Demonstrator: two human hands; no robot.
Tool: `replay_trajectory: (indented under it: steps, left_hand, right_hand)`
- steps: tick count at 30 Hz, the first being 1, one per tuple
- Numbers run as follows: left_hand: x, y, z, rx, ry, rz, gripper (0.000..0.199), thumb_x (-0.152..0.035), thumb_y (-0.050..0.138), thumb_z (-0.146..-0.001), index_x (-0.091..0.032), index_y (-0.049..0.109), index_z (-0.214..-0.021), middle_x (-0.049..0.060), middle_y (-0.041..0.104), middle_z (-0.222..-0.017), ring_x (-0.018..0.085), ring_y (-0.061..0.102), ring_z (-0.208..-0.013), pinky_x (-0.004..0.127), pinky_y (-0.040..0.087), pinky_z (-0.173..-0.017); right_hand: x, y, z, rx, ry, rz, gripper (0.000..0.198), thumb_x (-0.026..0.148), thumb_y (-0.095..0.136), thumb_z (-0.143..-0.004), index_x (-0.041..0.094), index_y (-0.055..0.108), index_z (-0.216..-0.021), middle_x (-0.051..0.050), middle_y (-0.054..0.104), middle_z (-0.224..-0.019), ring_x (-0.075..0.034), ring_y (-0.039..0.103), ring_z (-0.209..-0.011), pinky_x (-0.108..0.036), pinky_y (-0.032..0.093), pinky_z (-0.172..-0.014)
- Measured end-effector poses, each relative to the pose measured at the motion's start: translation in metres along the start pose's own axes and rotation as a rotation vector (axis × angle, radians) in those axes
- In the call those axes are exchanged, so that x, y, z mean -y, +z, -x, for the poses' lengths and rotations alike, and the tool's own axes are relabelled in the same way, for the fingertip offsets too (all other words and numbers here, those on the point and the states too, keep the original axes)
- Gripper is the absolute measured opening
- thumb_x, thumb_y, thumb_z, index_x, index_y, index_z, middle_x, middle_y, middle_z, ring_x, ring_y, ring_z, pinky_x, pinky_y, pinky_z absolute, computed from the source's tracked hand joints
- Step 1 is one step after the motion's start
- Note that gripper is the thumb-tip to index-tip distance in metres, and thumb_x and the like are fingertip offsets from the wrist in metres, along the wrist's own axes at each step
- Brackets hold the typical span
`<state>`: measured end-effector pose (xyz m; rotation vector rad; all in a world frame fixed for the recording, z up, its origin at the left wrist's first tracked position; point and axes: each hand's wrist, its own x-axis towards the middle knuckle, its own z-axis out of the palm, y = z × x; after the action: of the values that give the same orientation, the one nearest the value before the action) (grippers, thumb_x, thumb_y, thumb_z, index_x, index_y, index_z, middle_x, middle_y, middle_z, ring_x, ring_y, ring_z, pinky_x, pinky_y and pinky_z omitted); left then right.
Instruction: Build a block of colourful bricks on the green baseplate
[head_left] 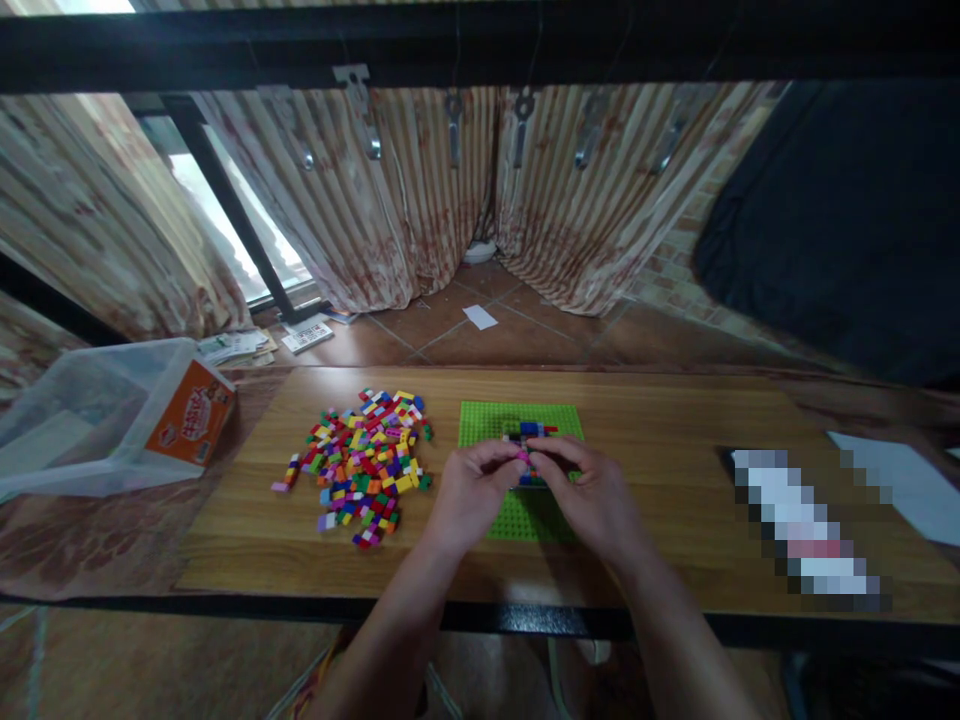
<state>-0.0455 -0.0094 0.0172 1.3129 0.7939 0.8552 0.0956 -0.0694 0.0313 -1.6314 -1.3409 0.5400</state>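
Over a lime-green studded baseplate (480, 420), both of my hands meet at a small cluster of toy bricks (534, 430) built up on it. My left hand (474, 492) comes in from the left with thumb and forefinger pinched on a magenta toy brick (523, 455). From the other side, my right hand (592, 492) is closed with its fingertips at the same brick. Blue, red and dark bricks show just beyond my fingertips. My fingers hide the near part of the cluster.
A loose pile of multicoloured bricks (367, 465) spreads left of the baseplate on the wooden table (675, 420). A clear plastic bin (90, 400) with an orange label stands at far left. At right lie a blurred-out flat object (802, 525) and white paper (907, 485).
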Motion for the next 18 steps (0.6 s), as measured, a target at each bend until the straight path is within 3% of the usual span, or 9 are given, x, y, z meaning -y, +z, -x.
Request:
replay_trajectory:
  steps: [8,12,18]
  left_hand:
    - [0.001,0.006,-0.004,-0.054,-0.074,0.086,0.016,-0.027,0.067,-0.073,-0.015,0.071,-0.083,0.001,0.067,-0.072,0.010,0.056,-0.063,0.022,0.046,-0.061]
    - [0.008,0.006,-0.006,-0.116,-0.031,-0.064,0.020,-0.026,0.062,-0.077,-0.015,0.070,-0.092,0.003,0.070,-0.081,0.013,0.061,-0.070,0.023,0.048,-0.066]
    - [0.007,0.004,-0.004,-0.072,-0.033,-0.309,0.031,-0.022,0.055,-0.082,-0.014,0.066,-0.110,0.003,0.070,-0.079,0.014,0.062,-0.069,0.024,0.048,-0.065]
  right_hand:
    - [-0.004,0.001,-0.002,-0.013,0.004,-0.014,0.024,0.039,0.056,-0.086,0.024,0.074,-0.092,-0.005,0.073,-0.095,-0.021,0.066,-0.089,-0.036,0.049,-0.083]
    - [-0.008,0.001,-0.009,-0.133,-0.022,0.102,0.023,0.037,0.056,-0.085,0.023,0.073,-0.088,-0.006,0.070,-0.090,-0.021,0.064,-0.085,-0.036,0.049,-0.080]
    - [-0.011,0.004,-0.017,-0.200,-0.023,0.261,0.023,0.037,0.055,-0.084,0.021,0.072,-0.083,-0.007,0.068,-0.087,-0.021,0.062,-0.080,-0.035,0.048,-0.076]
